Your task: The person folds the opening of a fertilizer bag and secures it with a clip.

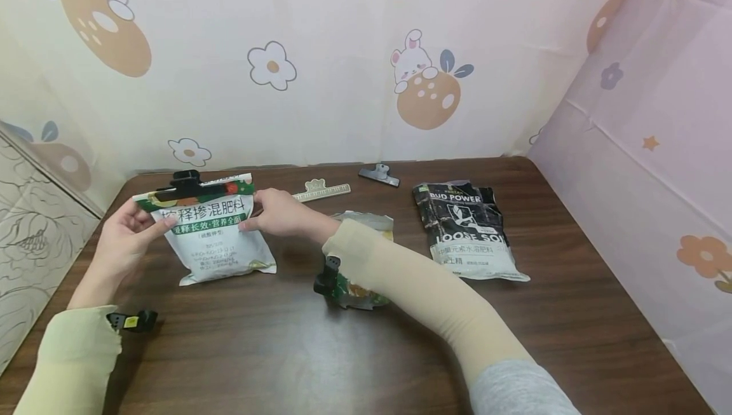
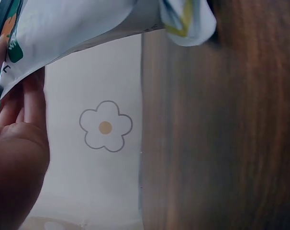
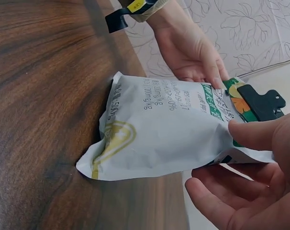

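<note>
Head cam shows a person w/ both hands on a white bag (image 1: 220,246). It's at the L side of the brown table (image 1: 257,351), held up & tipped a bit. Can't tell if its bottom touches the wood. Its top is folded into a green strip w/ orange bits, & a black clip (image 1: 185,178) bites on that fold.

L hand (image 1: 117,240) pinches the bag near its top corner: thumb on front, fingers tucked behind. R hand (image 1: 283,215) pinches the other side, up high near the fold, thumb on front too & fingers at the back. So both hands are clamped on the same bag, 1 each side.

R wrist cam gets the bag close up, w/ a yellow mark (image 3: 117,139) by a bottom corner & lots of tiny words. L wrist cam gets just part of it, plus a flower (image 2: 105,127) on the pale sheet (image 2: 87,191).

Under the R arm is a green & silver bag (image 1: 357,297), part hid by the sleeve (image 1: 400,281). A gold clip (image 1: 323,190) lies just past the R hand, near the back edge. A gray clip (image 1: 380,175) is right of it. Farther right lies a black & white bag (image 1: 466,231) w/ BUD POWER on it, well apart from both hands.
</note>
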`<action>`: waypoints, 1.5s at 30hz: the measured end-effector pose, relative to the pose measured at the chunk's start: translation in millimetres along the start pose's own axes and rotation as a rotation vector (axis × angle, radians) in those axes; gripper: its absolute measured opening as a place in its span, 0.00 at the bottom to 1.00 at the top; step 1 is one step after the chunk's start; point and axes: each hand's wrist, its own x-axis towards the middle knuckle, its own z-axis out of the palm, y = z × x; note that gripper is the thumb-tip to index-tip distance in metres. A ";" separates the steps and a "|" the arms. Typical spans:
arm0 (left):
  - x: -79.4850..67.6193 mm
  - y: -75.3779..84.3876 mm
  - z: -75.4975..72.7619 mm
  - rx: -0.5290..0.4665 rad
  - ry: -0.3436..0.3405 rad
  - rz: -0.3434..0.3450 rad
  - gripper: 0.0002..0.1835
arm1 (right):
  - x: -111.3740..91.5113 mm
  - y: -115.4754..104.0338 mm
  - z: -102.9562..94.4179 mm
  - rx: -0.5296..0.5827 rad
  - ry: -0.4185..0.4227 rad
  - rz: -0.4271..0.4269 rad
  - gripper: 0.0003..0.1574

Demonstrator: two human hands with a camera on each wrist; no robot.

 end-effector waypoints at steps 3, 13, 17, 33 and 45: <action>0.1 -1.6 1.2 0.042 -0.039 -0.053 0.22 | 0.0 2.5 0.9 0.053 -0.009 0.014 0.18; 5.6 -1.0 4.5 0.153 -0.037 -0.194 0.31 | -0.2 10.7 8.9 0.230 -0.014 0.044 0.19; 5.8 -1.8 4.8 0.158 -0.053 -0.213 0.29 | 0.2 14.7 14.2 0.282 -0.032 0.067 0.16; 9.9 -12.1 5.5 0.402 -0.260 -0.394 0.46 | -3.5 24.0 26.3 0.348 -0.127 0.231 0.16; 13.0 -7.8 5.5 0.413 -0.327 -0.494 0.52 | -2.6 26.5 25.0 0.286 -0.153 0.245 0.16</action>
